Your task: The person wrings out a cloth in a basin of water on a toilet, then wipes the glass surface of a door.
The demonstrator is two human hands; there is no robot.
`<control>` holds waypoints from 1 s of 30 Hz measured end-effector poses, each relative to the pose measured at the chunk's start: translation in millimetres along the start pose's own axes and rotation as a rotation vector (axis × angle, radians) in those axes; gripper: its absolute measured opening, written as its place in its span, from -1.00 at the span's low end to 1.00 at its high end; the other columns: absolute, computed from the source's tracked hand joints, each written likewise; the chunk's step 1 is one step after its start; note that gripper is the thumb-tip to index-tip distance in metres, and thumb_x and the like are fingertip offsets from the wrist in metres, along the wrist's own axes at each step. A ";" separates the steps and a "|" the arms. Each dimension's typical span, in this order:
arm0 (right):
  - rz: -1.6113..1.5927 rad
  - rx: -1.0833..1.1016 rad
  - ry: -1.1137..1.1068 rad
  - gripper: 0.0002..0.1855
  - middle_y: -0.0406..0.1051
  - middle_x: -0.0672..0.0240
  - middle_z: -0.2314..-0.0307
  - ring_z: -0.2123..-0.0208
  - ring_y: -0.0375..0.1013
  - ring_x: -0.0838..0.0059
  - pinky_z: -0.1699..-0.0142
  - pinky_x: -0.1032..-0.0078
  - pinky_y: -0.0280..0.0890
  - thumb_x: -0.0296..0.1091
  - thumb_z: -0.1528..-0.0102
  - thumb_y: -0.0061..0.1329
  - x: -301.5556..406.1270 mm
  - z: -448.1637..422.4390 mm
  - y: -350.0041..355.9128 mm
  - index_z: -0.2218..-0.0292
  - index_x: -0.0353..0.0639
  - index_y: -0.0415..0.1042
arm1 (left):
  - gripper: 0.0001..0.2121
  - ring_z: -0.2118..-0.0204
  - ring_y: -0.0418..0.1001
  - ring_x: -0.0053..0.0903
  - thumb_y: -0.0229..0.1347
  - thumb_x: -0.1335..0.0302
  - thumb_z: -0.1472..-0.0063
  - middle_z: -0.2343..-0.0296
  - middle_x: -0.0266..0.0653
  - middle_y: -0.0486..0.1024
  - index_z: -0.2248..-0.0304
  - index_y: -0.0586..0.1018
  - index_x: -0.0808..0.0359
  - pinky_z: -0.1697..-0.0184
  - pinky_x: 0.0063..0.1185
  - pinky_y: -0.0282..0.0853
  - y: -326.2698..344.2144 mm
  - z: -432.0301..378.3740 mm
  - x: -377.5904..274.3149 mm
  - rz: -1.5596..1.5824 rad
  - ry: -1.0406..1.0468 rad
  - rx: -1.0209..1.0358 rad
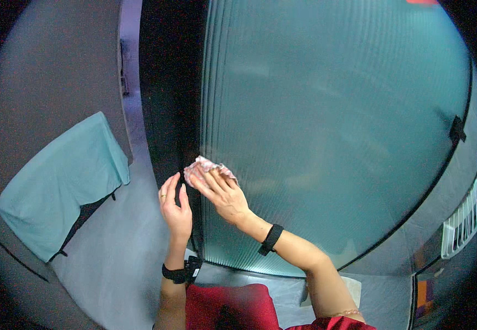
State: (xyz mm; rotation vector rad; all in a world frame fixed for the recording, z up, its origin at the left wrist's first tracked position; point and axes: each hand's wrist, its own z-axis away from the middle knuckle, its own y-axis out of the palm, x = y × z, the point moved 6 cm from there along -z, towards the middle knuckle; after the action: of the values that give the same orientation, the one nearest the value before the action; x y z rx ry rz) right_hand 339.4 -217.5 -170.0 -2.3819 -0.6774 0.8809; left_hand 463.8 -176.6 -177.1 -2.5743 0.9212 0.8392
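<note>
My right hand (pixel 226 200) lies flat over a crumpled pink-and-white cloth (pixel 209 168), pressing it against the left side of a ribbed glass panel (pixel 325 144), close to its dark frame. Just to the left, my left hand (pixel 176 204) is raised beside the edge of the dark vertical frame (pixel 172 103), its fingers slightly curved and apart, with nothing seen in it. Whether its fingertips touch the frame, I cannot tell. Black bands circle both wrists.
A teal cloth (pixel 65 185) covers a dark object at the left, by a grey wall (pixel 57 74). Grey floor (pixel 110 264) shows below. A black fitting (pixel 457 130) sits on the glass panel's right edge, and a white slatted item (pixel 461 222) stands at the far right.
</note>
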 end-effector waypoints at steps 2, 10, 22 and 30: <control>0.017 0.009 -0.065 -0.35 0.07 0.26 -0.07 -0.09 0.09 0.33 -0.18 0.37 -0.08 -0.35 0.02 -0.25 -1.0 4.3 -7.1 -0.13 0.04 -0.01 | -0.69 0.09 0.28 -0.24 -0.02 0.49 -0.14 0.16 -0.07 0.35 0.10 0.39 0.37 0.02 -0.43 0.17 -0.2 -0.9 -1.9 -0.040 0.001 0.012; 0.039 0.088 -0.199 -0.23 0.07 0.33 -0.06 -0.12 0.03 0.32 -0.22 0.29 -0.17 -0.51 0.12 -0.12 -58.8 -44.6 -67.3 -0.13 0.14 -0.01 | -0.68 0.13 0.29 -0.24 0.02 0.43 -0.14 0.20 -0.05 0.36 0.14 0.39 0.44 0.05 -0.44 0.17 30.9 -8.5 -7.7 0.024 -0.031 0.004; 0.503 -0.167 -0.103 -0.38 0.15 0.28 0.00 -0.08 0.06 0.25 -0.18 0.26 -0.11 -0.46 0.13 -0.14 -165.7 -120.0 -200.4 -0.03 0.13 0.16 | -0.66 0.22 0.31 -0.32 0.16 0.39 -0.02 0.31 -0.14 0.39 0.23 0.44 0.42 0.14 -0.47 0.22 40.6 -22.5 8.1 0.086 -0.161 -0.038; 0.200 -0.393 -0.064 -0.41 0.13 0.28 -0.04 -0.09 0.06 0.24 -0.20 0.24 -0.15 -0.51 0.15 -0.11 -165.7 -122.3 -201.9 0.01 0.03 0.24 | -0.77 0.39 0.41 -0.48 0.14 0.50 -0.02 0.42 -0.21 0.41 0.30 0.49 0.42 0.28 -0.58 0.31 50.8 -19.3 19.1 0.245 -0.232 -0.194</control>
State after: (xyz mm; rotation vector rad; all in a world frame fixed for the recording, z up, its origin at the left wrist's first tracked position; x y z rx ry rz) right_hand 259.1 -201.0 106.5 -2.8212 -0.6978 0.9844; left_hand 451.0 -232.8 -176.7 -2.4784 1.1469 1.3243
